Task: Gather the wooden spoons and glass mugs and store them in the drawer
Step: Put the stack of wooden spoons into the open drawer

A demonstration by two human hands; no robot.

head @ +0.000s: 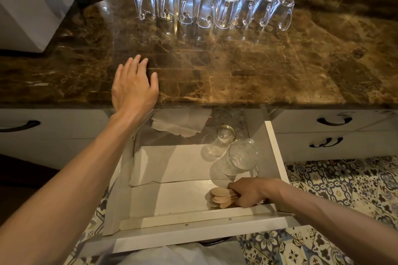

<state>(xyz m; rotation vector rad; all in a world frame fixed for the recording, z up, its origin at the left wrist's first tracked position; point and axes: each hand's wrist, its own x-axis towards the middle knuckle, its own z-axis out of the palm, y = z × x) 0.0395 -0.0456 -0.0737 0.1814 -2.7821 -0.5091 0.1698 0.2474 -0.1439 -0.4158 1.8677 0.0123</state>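
Note:
Several glass mugs (206, 4) stand upside down in a row at the back of the brown marble counter (237, 66). Below it a white drawer (276, 153) is pulled out. Two glasses (233, 153) lie on their sides at its right. My right hand (249, 192) is inside the drawer near its front right corner, shut on a bundle of wooden spoons (220, 197) whose bowls point left. My left hand (133, 86) rests flat on the counter's front edge, fingers apart, holding nothing.
Folded white paper (181, 123) lies at the back of the drawer. A white bag (28, 6) stands on the counter's far left. Closed white drawers with dark handles (331, 121) flank the open one. Patterned floor tiles (344, 183) lie below.

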